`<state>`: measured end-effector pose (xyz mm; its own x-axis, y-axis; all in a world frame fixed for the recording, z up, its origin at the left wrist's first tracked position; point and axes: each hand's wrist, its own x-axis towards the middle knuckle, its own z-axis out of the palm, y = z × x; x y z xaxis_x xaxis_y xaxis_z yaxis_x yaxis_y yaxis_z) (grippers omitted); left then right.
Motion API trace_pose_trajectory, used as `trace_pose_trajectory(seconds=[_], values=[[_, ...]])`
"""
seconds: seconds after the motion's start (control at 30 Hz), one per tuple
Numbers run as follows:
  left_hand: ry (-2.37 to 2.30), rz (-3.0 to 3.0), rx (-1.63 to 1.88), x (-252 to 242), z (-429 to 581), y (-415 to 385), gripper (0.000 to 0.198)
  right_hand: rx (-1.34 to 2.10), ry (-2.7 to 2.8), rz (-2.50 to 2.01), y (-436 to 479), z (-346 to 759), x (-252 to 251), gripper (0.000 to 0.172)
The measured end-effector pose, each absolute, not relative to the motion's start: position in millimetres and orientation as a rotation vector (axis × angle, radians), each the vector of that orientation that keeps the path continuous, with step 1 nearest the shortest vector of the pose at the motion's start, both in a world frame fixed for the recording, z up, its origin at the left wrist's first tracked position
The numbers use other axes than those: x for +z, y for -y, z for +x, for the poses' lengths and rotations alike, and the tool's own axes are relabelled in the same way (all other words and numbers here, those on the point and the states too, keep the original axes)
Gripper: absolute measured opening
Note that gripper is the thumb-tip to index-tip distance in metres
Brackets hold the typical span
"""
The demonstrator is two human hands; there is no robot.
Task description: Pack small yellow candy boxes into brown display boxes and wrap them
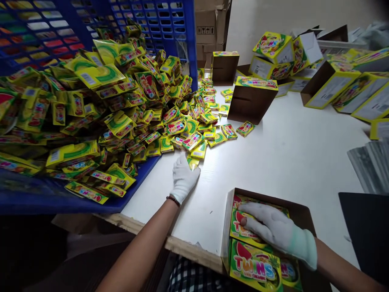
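Observation:
My left hand (pixel 184 177), in a white glove, is closed at the near edge of the heap of small packs, pinching or touching a yellow-green pack (pixel 193 163). My right hand (pixel 270 227), also gloved, rests inside an open brown carton (pixel 299 207) at the table's front edge. Its fingers lie extended over the green and yellow "Twins" boxes packed there, and one box (pixel 253 265) shows in full in front of it. Many small packs (pixel 179 125) spill from the blue crate (pixel 127 198) onto the white table.
Two upright display boxes (pixel 252 99) (pixel 225 67) stand at the back middle of the table. More yellow boxes (pixel 343 83) are piled at the back right. Silvery flat sheets (pixel 369 166) and a black panel (pixel 364 235) lie at the right. Brown cartons (pixel 209 28) are stacked behind.

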<state>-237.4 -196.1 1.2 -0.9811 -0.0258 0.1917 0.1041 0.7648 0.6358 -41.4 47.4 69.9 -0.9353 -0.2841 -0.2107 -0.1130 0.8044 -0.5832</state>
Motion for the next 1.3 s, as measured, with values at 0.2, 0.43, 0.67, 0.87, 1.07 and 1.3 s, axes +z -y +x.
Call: trace_pose_trajectory(seconds=[0.2, 0.43, 0.67, 0.87, 1.07, 1.3], values=[[2.489, -0.058, -2.203, 32.7, -173.4, 202.6, 0.082, -0.794, -3.145, -0.639, -49.0, -67.9, 110.5, 0.048], [2.518, -0.508, -2.036, 75.7, -183.3, 171.4, 0.041, -0.377, -2.946, -1.035, -32.9, -171.4, 117.7, 0.018], [3.005, -0.195, -0.673, 33.8, -243.1, 218.6, 0.046, -0.823, -2.870, -0.638, -79.1, -187.1, 74.1, 0.016], [2.673, -0.645, -1.051, 13.6, -205.5, 189.6, 0.049, -0.750, -2.909, -1.099, -36.1, -197.7, 92.0, 0.011], [2.599, -0.844, -1.083, 26.0, -209.8, 166.4, 0.072, -0.380, -2.868, -0.887, -50.4, -209.6, 75.7, 0.011], [2.819, -0.080, -0.941, 24.1, -259.3, 144.9, 0.080, -0.727, -2.864, -0.466, -82.8, -204.1, 39.8, 0.043]])
